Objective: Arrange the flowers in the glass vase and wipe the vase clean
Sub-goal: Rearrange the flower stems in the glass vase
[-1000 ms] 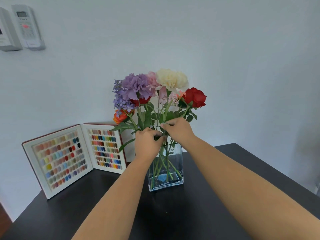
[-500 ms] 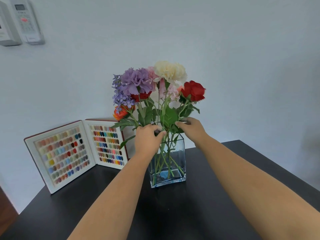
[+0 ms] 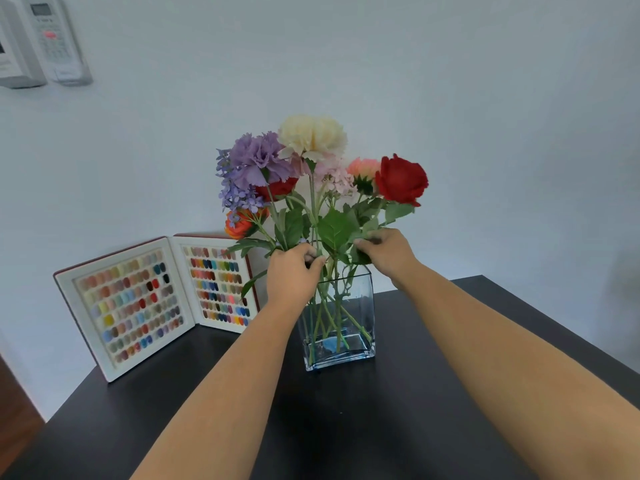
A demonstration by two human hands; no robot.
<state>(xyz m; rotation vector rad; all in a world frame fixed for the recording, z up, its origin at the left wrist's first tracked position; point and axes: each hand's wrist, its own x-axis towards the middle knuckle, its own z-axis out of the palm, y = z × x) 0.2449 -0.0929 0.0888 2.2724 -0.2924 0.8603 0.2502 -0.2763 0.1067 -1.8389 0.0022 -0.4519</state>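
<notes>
Soft, even daylight fills the scene, the pale wall [image 3: 485, 116] reads bluish, a faint shadow pools on the dark tabletop [image 3: 346, 427] below the forearms, and wide-angle distortion bends the edges, where detail turns slightly soft.

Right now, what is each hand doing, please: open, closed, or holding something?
Left hand: closed around the flower stems above the glass vase.
Right hand: fingers pinching the stem and leaves under the red rose.
</notes>
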